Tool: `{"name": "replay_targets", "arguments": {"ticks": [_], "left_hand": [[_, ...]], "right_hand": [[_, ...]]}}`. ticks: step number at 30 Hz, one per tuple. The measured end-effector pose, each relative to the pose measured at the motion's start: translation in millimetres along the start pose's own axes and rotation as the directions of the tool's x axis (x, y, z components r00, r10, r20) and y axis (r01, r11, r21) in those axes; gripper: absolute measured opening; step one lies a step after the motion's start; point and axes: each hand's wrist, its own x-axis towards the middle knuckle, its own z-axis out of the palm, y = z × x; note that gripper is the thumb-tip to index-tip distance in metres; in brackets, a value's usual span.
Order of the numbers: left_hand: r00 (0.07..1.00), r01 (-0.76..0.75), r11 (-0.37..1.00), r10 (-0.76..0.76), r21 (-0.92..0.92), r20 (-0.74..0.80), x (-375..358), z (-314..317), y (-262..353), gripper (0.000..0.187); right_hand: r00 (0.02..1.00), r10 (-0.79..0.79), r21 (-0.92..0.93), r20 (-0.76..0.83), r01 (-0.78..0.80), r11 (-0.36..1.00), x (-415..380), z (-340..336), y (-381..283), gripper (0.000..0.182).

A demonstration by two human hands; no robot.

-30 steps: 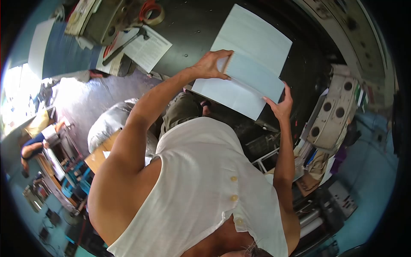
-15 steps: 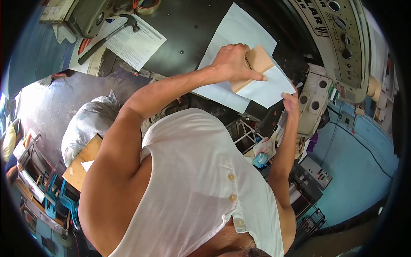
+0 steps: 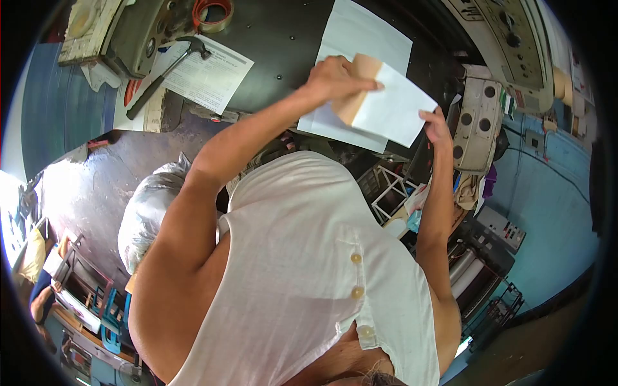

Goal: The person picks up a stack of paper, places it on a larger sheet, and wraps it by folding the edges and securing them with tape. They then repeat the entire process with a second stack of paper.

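Observation:
A large white sheet [image 3: 367,29] lies flat on the dark tabletop. Above it, both my hands hold a smaller white sheet [image 3: 400,106] joined along its left side by a tan, card-like piece [image 3: 354,106]. My left hand [image 3: 338,78] is closed around the tan piece, its thumb pressing across onto the white face. At the opposite edge, my right hand [image 3: 438,126] pinches the white sheet's corner between thumb and fingers. The left hand's fingertips are hidden behind the tan piece.
A hammer [image 3: 158,80] rests over a printed page [image 3: 209,74] at the left. Behind it sit tape rolls [image 3: 212,14]. A control panel [image 3: 508,38] borders the table at right, beside a metal piece with round holes [image 3: 476,122]. A grey plastic bag [image 3: 151,209] stands below left.
The tan piece has turned in my left hand, and more of the white face shows. Both hands sit slightly higher in view. The whole view has also shifted a little.

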Motion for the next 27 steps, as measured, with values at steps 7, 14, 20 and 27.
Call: {"name": "replay_targets", "arguments": {"ticks": [7,14,20,27], "left_hand": [[0.987,0.154,0.984,-0.150,-0.085,0.052,82.4,-7.9,-30.9,0.087],[0.979,0.202,0.975,-0.204,-0.091,-0.010,87.3,-2.7,-47.2,0.082],[0.951,0.178,0.945,-0.093,0.274,-0.296,66.8,22.7,-30.6,0.077],[0.879,0.341,0.833,-0.118,0.436,-0.462,66.7,23.3,-13.9,0.066]], "right_hand": [[0.996,0.085,0.040,0.011,-0.086,0.996,58.6,9.3,13.6,0.048],[0.985,0.126,0.020,0.117,-0.129,0.991,102.5,9.9,48.1,0.048],[0.981,0.128,-0.042,0.147,-0.123,0.992,99.4,10.1,44.1,0.053],[0.980,0.119,-0.111,0.157,-0.102,0.989,107.3,15.3,45.0,0.052]]}}
